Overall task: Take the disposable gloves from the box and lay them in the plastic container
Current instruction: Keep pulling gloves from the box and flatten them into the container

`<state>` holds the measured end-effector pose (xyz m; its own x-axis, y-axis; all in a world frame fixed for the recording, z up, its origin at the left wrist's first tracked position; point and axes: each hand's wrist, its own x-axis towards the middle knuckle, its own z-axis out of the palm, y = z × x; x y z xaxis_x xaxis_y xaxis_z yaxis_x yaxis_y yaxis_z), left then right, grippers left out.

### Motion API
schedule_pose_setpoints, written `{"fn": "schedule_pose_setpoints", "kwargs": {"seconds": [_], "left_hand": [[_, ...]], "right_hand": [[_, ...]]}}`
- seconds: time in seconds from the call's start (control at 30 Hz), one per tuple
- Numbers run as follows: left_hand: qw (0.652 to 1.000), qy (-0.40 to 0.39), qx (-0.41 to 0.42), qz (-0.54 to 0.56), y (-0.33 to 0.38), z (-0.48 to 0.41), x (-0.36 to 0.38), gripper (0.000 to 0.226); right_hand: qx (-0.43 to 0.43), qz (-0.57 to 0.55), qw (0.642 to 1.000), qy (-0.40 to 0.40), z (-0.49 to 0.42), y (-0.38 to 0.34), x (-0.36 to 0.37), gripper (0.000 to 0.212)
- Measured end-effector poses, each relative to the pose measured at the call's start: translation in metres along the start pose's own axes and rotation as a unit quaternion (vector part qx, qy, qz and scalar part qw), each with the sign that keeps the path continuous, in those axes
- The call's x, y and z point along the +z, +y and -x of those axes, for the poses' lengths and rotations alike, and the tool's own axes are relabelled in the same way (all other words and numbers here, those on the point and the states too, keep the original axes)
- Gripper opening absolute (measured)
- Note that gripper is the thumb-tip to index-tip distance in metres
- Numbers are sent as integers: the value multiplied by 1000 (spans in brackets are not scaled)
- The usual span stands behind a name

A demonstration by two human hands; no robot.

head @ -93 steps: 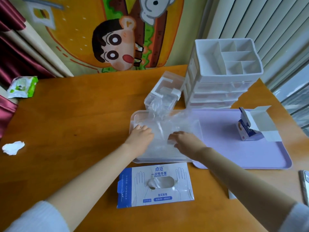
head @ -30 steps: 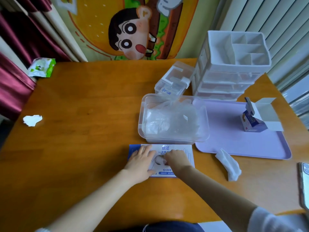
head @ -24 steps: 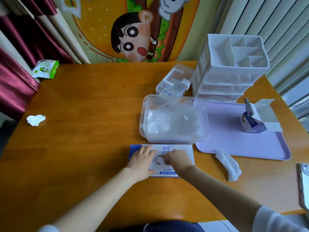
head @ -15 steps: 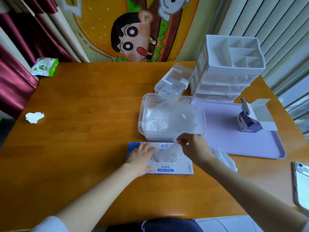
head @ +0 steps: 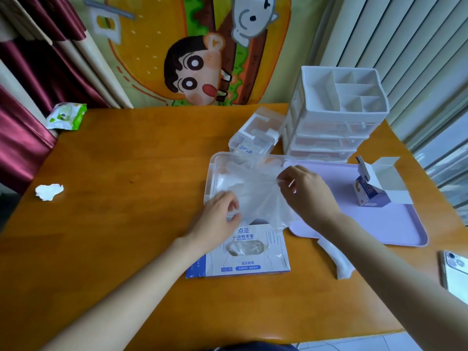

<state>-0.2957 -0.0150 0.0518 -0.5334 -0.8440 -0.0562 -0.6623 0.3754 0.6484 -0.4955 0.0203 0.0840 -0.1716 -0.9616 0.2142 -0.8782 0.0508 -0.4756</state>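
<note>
A thin clear disposable glove (head: 255,196) is stretched in the air between my two hands, just above the near edge of the clear plastic container (head: 212,165). My right hand (head: 307,191) pinches one end of the glove near the container's right side. My left hand (head: 219,215) pinches the other end at the container's near left corner. Other clear gloves lie inside the container. The flat white and blue glove box (head: 249,253) lies on the table just in front of it, with more gloves showing through its oval opening.
A lilac tray (head: 395,224) lies right of the container with a small opened blue carton (head: 372,191) on it. A white drawer organiser (head: 336,117) and a small clear box (head: 255,138) stand behind. A white strip (head: 336,259), a phone (head: 455,272), crumpled tissue (head: 49,191) and a wipes pack (head: 67,119) lie around.
My right hand drew a glove out of the box and lifted it toward the container. My left hand left the box top and took hold of the glove's other end.
</note>
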Motion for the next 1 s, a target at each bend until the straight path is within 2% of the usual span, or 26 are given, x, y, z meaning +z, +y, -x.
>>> {"fn": "schedule_pose_setpoints", "kwargs": {"seconds": [0.07,0.13,0.17,0.27,0.37,0.4,0.47,0.57,0.63,0.67,0.73,0.8,0.83,0.87,0.93,0.97,1.0], "left_hand": [[994,82,62,-22,16,-10,-11,36],[991,56,84,-84,27,-22,-14,57],[989,31,85,-118,31,-28,-14,56],[989,41,85,-117,33,-42,-11,19],[994,91,56,-19,27,-49,-13,12],[993,106,38,15,26,-50,-15,14],[988,128,-3,86,26,-52,-17,16],[969,139,-28,203,29,-53,-18,16],[953,140,-42,264,35,-49,-17,13],[947,134,-51,287,37,-48,-15,13],[940,113,-70,313,36,-46,-11,11],[940,80,-108,312,26,-47,-7,10],[940,59,-140,305,18,-49,-6,14],[941,40,-172,288,11,-51,-7,21],[951,31,-195,237,0,-57,-14,42],[961,43,-168,214,0,-60,-19,53],[970,58,-122,200,4,-63,-28,65]], "right_hand": [[-26,32,999,-21,1,-7,0,12],[-51,53,997,-38,2,-14,2,14],[-64,49,996,-36,2,-17,3,14],[-80,-31,996,18,2,-19,7,11],[19,-166,983,73,1,-5,11,37],[70,-206,974,68,2,-2,13,48],[188,-279,942,6,5,2,16,61],[302,-406,857,-94,3,6,26,63],[321,-490,800,-130,-3,7,30,97],[307,-527,781,-133,-6,5,29,93],[282,-581,755,-111,-14,2,29,49],[268,-577,768,-72,-24,-1,26,21],[256,-556,789,-50,-28,-1,24,13],[240,-518,820,-30,-33,-1,21,9],[171,-375,911,2,-42,1,13,9],[117,-280,953,8,-45,3,9,9],[55,-196,979,1,-47,3,3,8]]}}
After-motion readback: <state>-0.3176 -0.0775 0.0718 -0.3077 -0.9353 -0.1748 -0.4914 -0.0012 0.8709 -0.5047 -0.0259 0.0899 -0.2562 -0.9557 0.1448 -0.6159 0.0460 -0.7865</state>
